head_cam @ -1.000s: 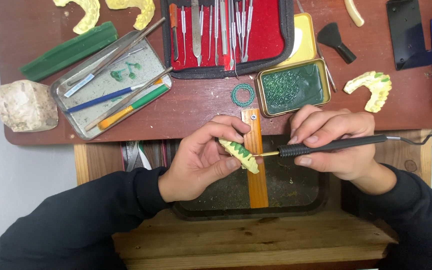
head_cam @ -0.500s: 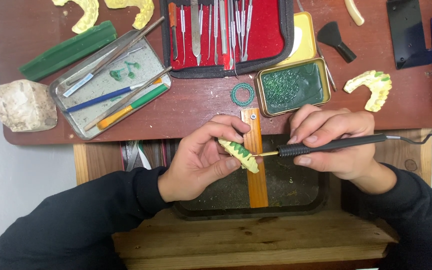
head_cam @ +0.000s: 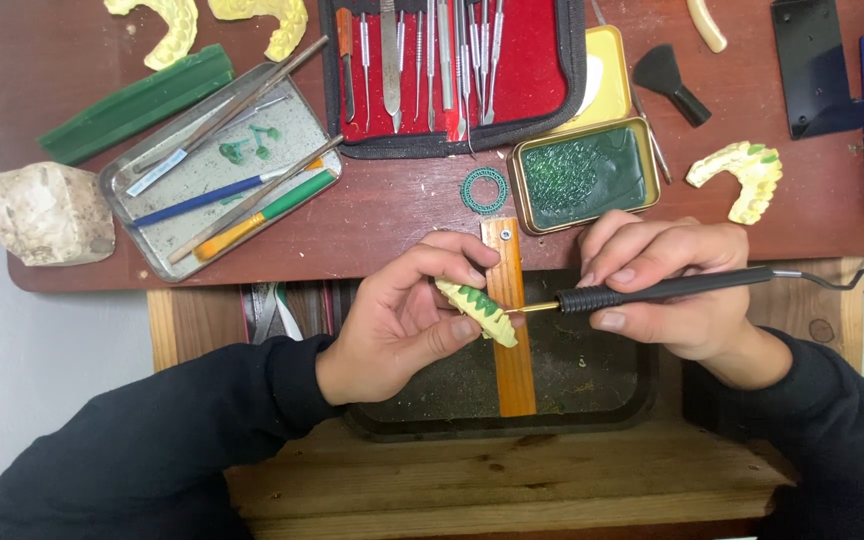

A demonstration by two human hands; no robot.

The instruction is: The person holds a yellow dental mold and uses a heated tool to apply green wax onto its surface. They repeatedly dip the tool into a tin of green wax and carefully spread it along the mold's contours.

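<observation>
Both hands work over the dark tray (head_cam: 612,400): left hand (head_cam: 402,320) pinches the yellow dental cast (head_cam: 477,312) against the wooden peg (head_cam: 510,330) for steadiness, right hand (head_cam: 667,290) grips the black wax tool (head_cam: 652,291), tip touching the cast

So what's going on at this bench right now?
A person in dark sleeves is working on a small yellow dental cast with green wax, pinched in the left hand over a wooden peg and a dark tray. The right hand holds a corded black-handled tool, its tip touching the cast. A tin of green wax and a red instrument case lie behind.
</observation>
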